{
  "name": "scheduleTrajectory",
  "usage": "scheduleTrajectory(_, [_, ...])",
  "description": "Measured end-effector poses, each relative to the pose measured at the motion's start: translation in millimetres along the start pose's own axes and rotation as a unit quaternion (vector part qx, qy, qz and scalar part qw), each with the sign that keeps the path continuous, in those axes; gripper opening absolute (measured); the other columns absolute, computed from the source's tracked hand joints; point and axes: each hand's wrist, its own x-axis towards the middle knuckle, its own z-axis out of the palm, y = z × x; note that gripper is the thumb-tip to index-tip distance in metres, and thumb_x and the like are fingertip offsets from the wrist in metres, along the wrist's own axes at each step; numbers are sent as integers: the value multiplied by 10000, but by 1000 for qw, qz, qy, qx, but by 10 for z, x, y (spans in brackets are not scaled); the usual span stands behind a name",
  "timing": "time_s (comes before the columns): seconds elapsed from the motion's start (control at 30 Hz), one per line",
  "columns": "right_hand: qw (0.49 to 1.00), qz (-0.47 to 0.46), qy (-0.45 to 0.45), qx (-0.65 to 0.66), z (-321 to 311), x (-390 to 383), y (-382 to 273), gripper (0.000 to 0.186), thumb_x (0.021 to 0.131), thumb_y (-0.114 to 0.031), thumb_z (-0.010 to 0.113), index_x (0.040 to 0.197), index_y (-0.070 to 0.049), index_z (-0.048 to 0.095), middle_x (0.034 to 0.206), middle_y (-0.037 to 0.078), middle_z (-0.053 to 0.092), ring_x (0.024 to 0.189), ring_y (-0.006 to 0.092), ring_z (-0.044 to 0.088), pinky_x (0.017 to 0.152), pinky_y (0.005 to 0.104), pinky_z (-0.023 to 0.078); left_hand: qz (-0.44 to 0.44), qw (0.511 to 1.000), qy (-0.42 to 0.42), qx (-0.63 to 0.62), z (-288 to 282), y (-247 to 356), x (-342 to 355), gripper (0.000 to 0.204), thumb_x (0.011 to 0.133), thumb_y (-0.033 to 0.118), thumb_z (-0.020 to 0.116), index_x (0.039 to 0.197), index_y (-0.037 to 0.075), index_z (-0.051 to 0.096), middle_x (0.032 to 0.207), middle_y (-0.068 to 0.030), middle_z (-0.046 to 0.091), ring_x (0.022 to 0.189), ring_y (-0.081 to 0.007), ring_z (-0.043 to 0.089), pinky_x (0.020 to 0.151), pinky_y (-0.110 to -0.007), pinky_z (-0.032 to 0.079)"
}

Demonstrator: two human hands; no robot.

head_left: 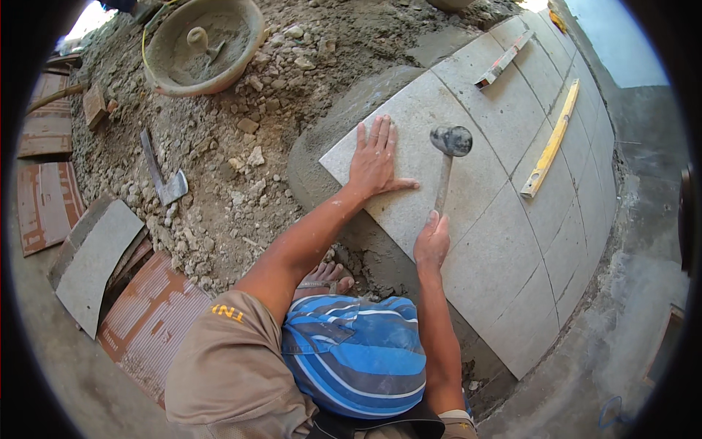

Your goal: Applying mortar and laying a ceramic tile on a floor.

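Observation:
My left hand point(376, 159) lies flat, fingers spread, on a grey square floor tile point(409, 157) that rests on a bed of wet mortar point(344, 110). My right hand point(431, 241) grips the wooden handle of a rubber mallet point(451, 140); its black head hangs just above the same tile, to the right of my left hand. The tile sits at the left end of a row of laid grey tiles point(526, 241).
A yellow spirit level point(550, 143) and a second, grey level point(504, 60) lie on the laid tiles. A basin of mortar with a trowel point(201, 44) stands at the back left. A small hatchet point(162, 172) lies on the rubble. Spare tiles point(95, 263) are stacked at the left.

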Motion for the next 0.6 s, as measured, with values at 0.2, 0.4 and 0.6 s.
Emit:
scheduleTrajectory(0.2, [962,2,44,268,-307,-66,-38,413,1093,-413,445,1026,-16,538,706,224,574,673,492,595,612,539,450,1,1000,14,7,-31,41,3,1436,638,983,531,1537,-122,348,1653,-292,257,1583,-407,126,1249,-621,20])
scheduleTrajectory(0.4, [994,57,-70,-60,-39,-44,264,410,1083,-400,461,1033,3,518,800,276,652,751,525,637,642,590,475,6,1000,-5,25,-41,91,28,1439,649,979,541,1536,-135,333,1658,-306,234,1581,-417,130,1245,-626,32])
scheduleTrajectory(0.6, [997,60,-12,-56,-28,-99,331,438,1078,-439,444,1033,-11,525,834,304,669,793,533,651,679,618,483,13,999,1,42,-79,131,24,1423,671,966,544,1538,-141,322,1655,-311,238,1576,-420,150,1240,-633,53])
